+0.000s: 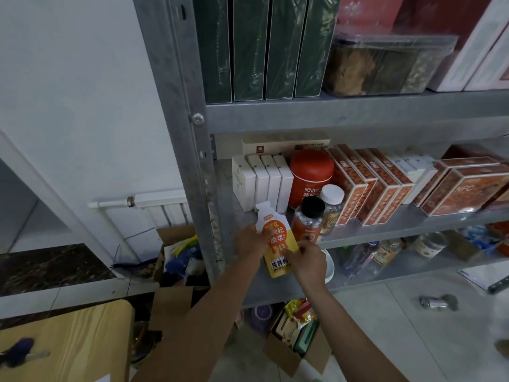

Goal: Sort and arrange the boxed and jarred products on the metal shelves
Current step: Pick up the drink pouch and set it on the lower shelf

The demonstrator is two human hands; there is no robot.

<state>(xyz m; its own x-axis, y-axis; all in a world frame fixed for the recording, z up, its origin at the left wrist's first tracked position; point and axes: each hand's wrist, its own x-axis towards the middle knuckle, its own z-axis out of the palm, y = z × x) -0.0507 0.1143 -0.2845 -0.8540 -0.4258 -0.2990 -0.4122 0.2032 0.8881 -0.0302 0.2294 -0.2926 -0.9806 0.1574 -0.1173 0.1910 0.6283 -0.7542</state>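
A yellow and orange drink pouch (pixel 276 238) with a white top stands at the front edge of the middle metal shelf (pixel 399 224). My left hand (pixel 252 239) grips its left side and my right hand (pixel 309 261) pinches its lower right corner. Just right of the pouch stand a black-capped jar (pixel 308 220) and a white-capped jar (pixel 332 206). Behind them are a big red canister (pixel 309 176), a row of white boxes (pixel 261 183) and upright red patterned boxes (pixel 369 186).
Dark green boxes (pixel 261 48) and a clear wrapped container (pixel 382 66) fill the upper shelf. The lower shelf holds bottles and jars (pixel 385 252). Open cardboard boxes (pixel 294 340) sit on the floor below. A wooden table (pixel 68 343) is at the lower left.
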